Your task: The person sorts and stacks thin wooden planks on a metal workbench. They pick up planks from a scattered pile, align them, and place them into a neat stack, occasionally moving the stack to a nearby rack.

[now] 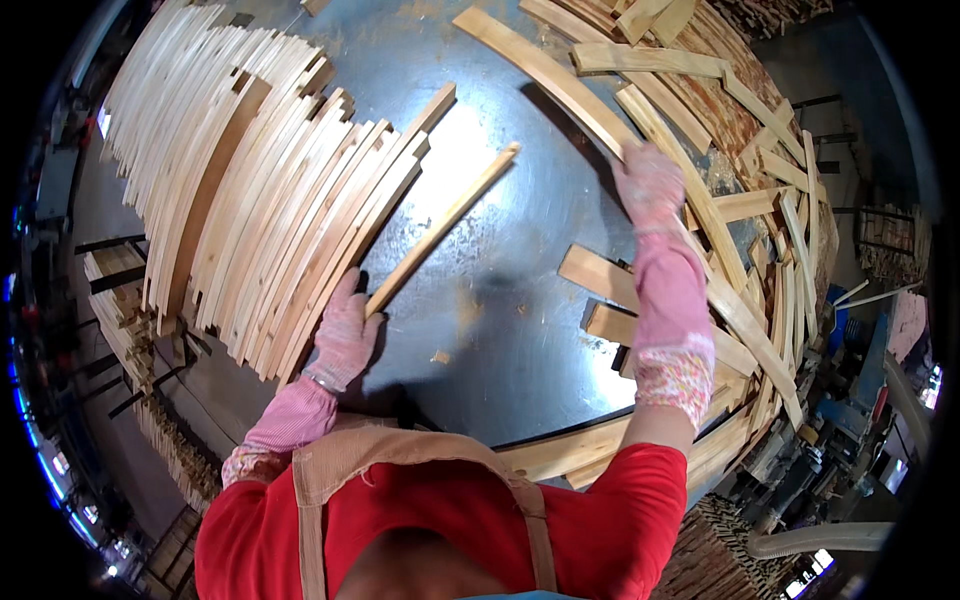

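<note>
My left hand (pixel 345 338), in a pink glove, is at the near end of a single narrow wooden strip (pixel 440 232). The strip's end lies between its thumb and fingers, while the fingers rest beside a tight row of wooden strips (pixel 285 220) on the left. Farther out on the right, my gloved right hand (pixel 650 185) is closed around a long wooden board (pixel 545 70). This board slants from the far middle toward the near right, its far part raised with a shadow beneath. Part of it is hidden by my right arm.
A grey metal tabletop (pixel 500 330) lies under the wood. Loose boards (pixel 740 205) are heaped crosswise along the right side, and short pieces (pixel 600 275) lie near my right forearm. Stacked wood (pixel 165 430) stands beyond the left edge. Machinery and a grey hose (pixel 820 540) are at the lower right.
</note>
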Available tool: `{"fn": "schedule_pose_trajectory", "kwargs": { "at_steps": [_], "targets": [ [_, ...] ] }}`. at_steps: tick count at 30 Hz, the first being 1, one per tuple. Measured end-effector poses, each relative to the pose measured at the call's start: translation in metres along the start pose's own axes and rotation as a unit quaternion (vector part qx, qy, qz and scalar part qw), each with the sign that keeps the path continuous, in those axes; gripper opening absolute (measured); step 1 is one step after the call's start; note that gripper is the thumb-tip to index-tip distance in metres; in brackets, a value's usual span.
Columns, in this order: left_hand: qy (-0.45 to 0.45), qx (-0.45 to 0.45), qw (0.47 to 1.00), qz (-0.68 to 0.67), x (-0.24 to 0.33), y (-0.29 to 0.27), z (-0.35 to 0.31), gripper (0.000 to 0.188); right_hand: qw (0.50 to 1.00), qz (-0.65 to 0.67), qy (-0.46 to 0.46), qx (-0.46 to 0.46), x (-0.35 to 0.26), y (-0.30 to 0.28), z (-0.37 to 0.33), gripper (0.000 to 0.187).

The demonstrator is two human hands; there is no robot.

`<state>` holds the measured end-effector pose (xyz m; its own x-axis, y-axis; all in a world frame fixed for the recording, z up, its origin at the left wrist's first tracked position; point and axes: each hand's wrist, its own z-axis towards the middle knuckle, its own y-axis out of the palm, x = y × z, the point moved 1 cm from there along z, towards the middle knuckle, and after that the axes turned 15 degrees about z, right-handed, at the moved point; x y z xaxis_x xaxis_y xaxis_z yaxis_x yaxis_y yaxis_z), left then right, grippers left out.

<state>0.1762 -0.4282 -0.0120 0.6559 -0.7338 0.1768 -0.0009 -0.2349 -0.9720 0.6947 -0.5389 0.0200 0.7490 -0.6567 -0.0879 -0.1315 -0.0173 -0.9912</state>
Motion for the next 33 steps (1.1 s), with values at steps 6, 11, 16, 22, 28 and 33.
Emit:
{"fn": "schedule_pose_trajectory", "kwargs": {
  "at_steps": [6, 11, 16, 22, 28, 33],
  "targets": [
    [-0.060, -0.028, 0.994, -0.091, -0.009, -0.006, 0.002, 0.057, 0.991, 0.080, -0.041, 0.103, -0.043, 0.063, 0.094, 0.060],
    [-0.065, -0.011, 0.990, -0.124, -0.019, 0.009, -0.009, 0.040, 0.983, 0.152, 0.084, -0.057, -0.039, 0.052, 0.092, 0.091],
    [-0.011, 0.059, 0.998, -0.013, -0.022, -0.004, -0.044, 0.040, 0.908, 0.403, 0.076, -0.089, -0.072, 0.064, 0.033, 0.084],
    [-0.052, 0.104, 0.984, 0.133, -0.057, -0.037, -0.060, 0.053, 0.230, 0.933, 0.223, -0.165, -0.148, 0.095, -0.113, 0.057],
    [-0.022, -0.085, 0.914, -0.397, -0.003, -0.019, -0.035, 0.071, 0.083, 0.947, 0.275, -0.146, -0.202, 0.129, -0.217, 0.064],
    [-0.223, -0.377, 0.584, -0.684, 0.021, 0.043, -0.034, 0.053, 0.873, 0.461, 0.019, -0.158, -0.177, 0.059, -0.247, 0.051]
  ]
}}
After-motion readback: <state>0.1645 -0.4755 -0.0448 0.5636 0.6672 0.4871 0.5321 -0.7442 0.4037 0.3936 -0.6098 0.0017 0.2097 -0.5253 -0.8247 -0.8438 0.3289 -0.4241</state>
